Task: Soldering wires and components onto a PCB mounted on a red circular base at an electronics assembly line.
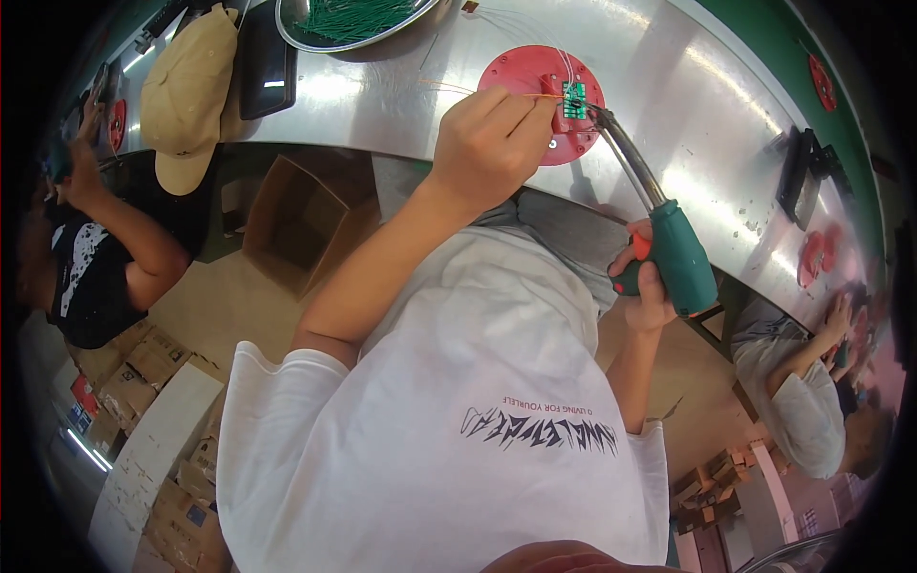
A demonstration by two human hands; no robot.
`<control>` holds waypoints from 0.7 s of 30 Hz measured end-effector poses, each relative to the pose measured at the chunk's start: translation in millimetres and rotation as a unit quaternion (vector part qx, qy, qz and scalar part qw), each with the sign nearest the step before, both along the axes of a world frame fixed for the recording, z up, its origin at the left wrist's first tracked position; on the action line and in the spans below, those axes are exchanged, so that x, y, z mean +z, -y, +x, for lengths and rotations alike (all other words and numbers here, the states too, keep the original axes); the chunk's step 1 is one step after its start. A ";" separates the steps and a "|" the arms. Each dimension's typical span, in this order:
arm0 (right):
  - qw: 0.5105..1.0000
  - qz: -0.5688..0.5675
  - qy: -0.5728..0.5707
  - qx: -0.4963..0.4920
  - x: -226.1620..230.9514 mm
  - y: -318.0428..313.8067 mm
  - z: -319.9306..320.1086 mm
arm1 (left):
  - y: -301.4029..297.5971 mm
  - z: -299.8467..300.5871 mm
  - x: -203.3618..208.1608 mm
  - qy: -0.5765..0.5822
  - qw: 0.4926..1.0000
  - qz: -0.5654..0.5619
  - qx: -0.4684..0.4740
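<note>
A small green circuit board (574,88) sits on a round red fixture (516,69) on the metal bench. My left hand (487,143) is closed in a pinch on a thin orange wire (543,95), whose end reaches the board's left side. In my right hand (648,296) is a green soldering gun (686,256) with a red trigger, gripped by its handle. Its metal barrel slants up to the left, and the tip is at the board's right edge. Whether the tip touches the wire I cannot tell. Thin white wires (567,65) rise from the board toward the far side.
A metal bowl (287,36) of green wires, a dark tray (268,67) and a tan cap (191,91) lie on the bench to the left. Below stands an open cardboard box (296,220). Co-workers sit on the left (115,258) and right (802,411).
</note>
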State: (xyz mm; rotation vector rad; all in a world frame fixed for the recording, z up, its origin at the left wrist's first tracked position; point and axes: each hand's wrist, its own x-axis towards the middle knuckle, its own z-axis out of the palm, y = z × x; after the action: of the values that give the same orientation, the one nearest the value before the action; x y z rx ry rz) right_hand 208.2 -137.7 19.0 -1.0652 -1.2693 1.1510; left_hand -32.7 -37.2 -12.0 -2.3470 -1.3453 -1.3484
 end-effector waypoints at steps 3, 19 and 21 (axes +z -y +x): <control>1.000 0.020 0.010 0.003 -2.0 -0.6 4.5 | -1.2 -0.6 -0.3 -0.001 1.000 0.003 -0.001; 0.999 0.008 0.045 0.022 -1.9 2.8 -3.3 | -0.3 -2.8 3.2 0.005 1.000 -0.009 -0.001; 0.998 0.005 0.055 0.019 -2.3 2.1 -2.4 | -0.1 -2.9 2.5 0.005 1.000 -0.012 -0.003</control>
State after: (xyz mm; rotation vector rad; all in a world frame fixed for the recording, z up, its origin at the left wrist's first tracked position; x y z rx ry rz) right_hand 205.8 -139.8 16.7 -1.1140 -1.3865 1.1260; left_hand -35.6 -37.1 -9.5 -2.3633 -1.3658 -1.3545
